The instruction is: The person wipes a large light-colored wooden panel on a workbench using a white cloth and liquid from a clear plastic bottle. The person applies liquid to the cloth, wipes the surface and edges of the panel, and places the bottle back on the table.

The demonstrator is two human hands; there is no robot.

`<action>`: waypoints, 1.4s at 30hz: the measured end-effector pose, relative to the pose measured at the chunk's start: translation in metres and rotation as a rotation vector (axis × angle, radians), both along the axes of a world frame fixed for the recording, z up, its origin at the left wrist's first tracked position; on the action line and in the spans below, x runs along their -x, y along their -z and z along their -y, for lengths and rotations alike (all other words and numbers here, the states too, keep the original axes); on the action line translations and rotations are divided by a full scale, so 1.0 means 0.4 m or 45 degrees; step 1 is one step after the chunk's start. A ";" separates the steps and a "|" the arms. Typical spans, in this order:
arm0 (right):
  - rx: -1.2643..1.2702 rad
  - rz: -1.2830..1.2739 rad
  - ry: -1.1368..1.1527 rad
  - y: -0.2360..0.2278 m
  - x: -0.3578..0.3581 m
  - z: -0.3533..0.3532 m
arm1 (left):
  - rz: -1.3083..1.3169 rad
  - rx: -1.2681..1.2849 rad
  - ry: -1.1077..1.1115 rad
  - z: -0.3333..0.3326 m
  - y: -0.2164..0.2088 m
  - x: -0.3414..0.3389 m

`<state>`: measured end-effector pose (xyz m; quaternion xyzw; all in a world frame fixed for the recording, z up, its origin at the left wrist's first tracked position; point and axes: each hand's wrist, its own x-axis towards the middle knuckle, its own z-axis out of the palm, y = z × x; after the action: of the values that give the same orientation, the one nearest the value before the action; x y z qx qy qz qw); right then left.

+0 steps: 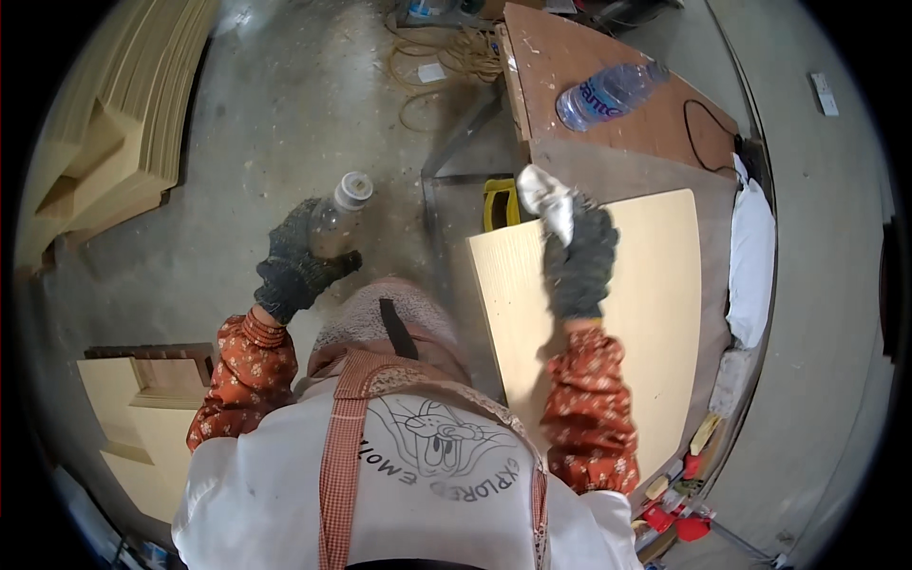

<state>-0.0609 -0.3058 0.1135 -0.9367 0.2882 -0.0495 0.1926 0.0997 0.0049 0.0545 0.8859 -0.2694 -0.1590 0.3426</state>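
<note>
My left hand (290, 261), in a dark knitted glove, is wrapped round a clear plastic bottle (334, 223) with a white cap, held out over the floor. The glove hides part of the bottle. My right hand (581, 261), gloved the same way, grips a crumpled white cloth (551, 199) above the far edge of a pale wood-grain panel (655, 285). Whether the cloth touches the panel I cannot tell. The panel lies on a workbench to my right.
A larger water bottle (608, 95) lies on its side on a brown board (546, 47) beyond the panel. Stacked pale panels (142, 104) stand at the far left, more (128, 418) at the near left. A coiled hose (456, 57) lies on the floor. Tools (679, 513) crowd the bench's near right.
</note>
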 end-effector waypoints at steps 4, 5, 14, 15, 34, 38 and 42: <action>0.400 0.129 -0.420 0.106 0.064 -0.181 | -0.038 0.026 -0.028 0.015 0.003 -0.004; 0.363 0.157 -0.455 0.112 0.070 -0.170 | -0.079 0.027 -0.049 0.015 0.004 -0.006; 0.620 0.130 -0.022 0.080 0.068 0.047 | -0.023 -0.114 -0.050 -0.005 0.012 -0.012; 0.589 0.128 -0.130 0.078 0.068 -0.037 | -0.001 -0.148 -0.036 -0.001 0.016 -0.010; 0.643 -0.086 -0.388 0.089 0.081 0.002 | 0.083 0.077 0.033 0.037 0.000 -0.013; 0.725 0.231 -0.106 0.104 0.124 0.256 | 0.292 -0.107 0.138 0.069 -0.041 0.000; 0.893 0.190 0.452 0.126 0.175 0.655 | 0.083 -0.062 0.100 0.081 -0.058 0.012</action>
<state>-0.1308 -0.5680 0.0631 -0.8752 0.3963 -0.2453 -0.1298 0.0951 -0.0274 0.0777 0.8874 -0.3111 -0.1497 0.3055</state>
